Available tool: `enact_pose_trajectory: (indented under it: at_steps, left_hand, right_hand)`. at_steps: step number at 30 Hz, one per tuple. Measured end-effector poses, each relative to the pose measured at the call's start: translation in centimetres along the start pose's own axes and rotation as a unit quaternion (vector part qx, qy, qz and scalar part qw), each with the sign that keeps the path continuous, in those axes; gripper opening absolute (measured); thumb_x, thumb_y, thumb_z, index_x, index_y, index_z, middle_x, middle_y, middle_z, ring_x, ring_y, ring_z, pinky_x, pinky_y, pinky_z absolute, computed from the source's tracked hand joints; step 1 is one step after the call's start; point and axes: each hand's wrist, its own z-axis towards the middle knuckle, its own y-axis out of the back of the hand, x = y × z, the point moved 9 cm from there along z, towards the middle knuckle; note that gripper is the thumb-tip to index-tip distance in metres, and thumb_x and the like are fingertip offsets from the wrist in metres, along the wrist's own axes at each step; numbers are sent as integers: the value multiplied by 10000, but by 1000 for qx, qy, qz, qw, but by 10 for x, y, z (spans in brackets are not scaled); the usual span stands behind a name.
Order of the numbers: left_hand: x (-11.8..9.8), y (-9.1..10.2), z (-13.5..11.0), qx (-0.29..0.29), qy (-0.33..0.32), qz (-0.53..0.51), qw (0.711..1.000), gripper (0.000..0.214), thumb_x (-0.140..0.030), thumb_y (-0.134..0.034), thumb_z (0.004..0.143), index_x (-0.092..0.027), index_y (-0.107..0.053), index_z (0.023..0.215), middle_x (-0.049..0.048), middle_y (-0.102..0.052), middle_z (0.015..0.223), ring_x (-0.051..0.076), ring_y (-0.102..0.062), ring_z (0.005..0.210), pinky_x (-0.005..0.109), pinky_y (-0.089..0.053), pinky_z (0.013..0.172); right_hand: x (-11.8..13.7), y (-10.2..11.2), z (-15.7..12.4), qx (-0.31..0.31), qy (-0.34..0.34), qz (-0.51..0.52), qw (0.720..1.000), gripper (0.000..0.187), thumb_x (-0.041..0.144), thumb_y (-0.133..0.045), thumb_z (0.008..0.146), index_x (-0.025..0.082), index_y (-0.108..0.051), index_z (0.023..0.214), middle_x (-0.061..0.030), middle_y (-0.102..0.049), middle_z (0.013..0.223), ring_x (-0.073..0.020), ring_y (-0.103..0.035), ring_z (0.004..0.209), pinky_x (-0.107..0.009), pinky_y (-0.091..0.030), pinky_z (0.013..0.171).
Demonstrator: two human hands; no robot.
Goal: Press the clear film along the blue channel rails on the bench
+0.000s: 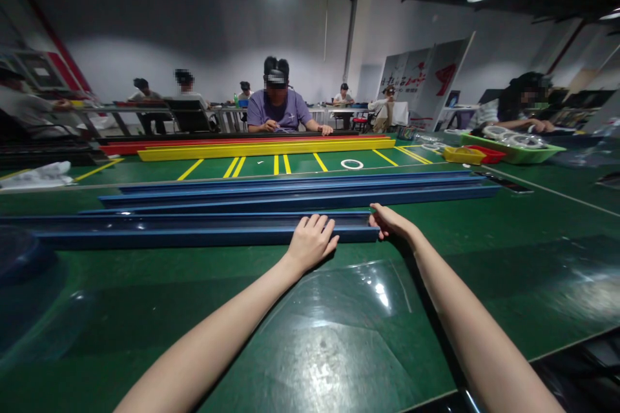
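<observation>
A long, straight blue channel lies crosswise on the green table. My left hand is closed over its near wall close to the right end, with the fingers reaching into the trough and the thumb outside. At that same right end, my right hand holds the channel's tip, its fingers curled around the edge and partly hidden. Just behind lie more blue channels, side by side and slightly angled.
Yellow and red channels lie farther back, before a seated person. A white ring sits among yellow tape lines. Right of these are a phone and a green tray. Clear film covers the near table.
</observation>
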Motion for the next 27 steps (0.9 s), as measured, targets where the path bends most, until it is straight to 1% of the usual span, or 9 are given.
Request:
enact_pose_trajectory:
  at_steps: [3,5,7,9,12,16,21,27]
  left_hand:
    - [2,2,0,-10,12,-1,1000,364,-364,-285,878,-154,-495,1087,109,-513,1113,246,-427,1006,370,-337,808]
    - [3,3,-1,-17,19,2,1000,357,-375,-298,873,-163,-502,1075,109,-515,1107,247,-430,1003,373,-339,805]
    - [5,4,-1,-25,25,8,999,362,-393,-309,866,-165,-507,1065,110,-522,1092,248,-436,993,377,-344,797]
    - [6,5,-2,-37,31,15,999,363,-404,-333,855,-162,-514,1055,109,-532,1076,248,-443,982,376,-352,785]
    - [7,6,-3,-61,37,25,997,340,-399,-389,833,-164,-525,1037,100,-544,1055,242,-454,968,370,-359,775]
    - [7,7,-3,-79,37,36,996,321,-389,-426,816,-166,-535,1020,91,-555,1033,232,-467,948,357,-363,760]
    - [6,9,-4,-87,34,40,995,313,-382,-441,812,-168,-535,1021,91,-561,1022,228,-471,941,348,-363,744]
    - [6,9,-3,-84,35,42,995,294,-367,-437,818,-168,-540,1008,91,-569,992,225,-479,914,343,-359,723]
  right_hand:
    - [5,4,-5,-31,50,-18,998,537,456,-200,825,156,-487,484,-10,-447,282,-79,-345,236,-192,-249,317]
    - [7,7,-9,-59,72,-23,995,518,474,-228,818,155,-495,509,4,-442,285,-78,-346,241,-191,-250,319]
    - [7,7,-13,-73,91,-16,993,513,505,-246,810,154,-505,540,16,-432,289,-78,-358,252,-188,-251,320]
    - [8,7,-15,-70,110,2,991,514,537,-264,799,153,-515,570,19,-437,307,-80,-388,273,-187,-260,325]
    - [9,5,-19,-46,133,45,989,499,567,-320,774,150,-521,588,17,-460,357,-82,-437,320,-192,-301,351]
    - [9,3,-24,-17,139,80,987,483,583,-391,746,151,-520,574,30,-432,373,-88,-467,367,-212,-364,415]
    - [8,3,-28,-30,128,92,987,423,569,-463,720,165,-499,600,64,-375,363,-89,-460,383,-226,-384,457]
    - [15,2,-33,-30,153,58,986,372,531,-523,697,170,-472,624,75,-388,403,-60,-408,385,-208,-353,448]
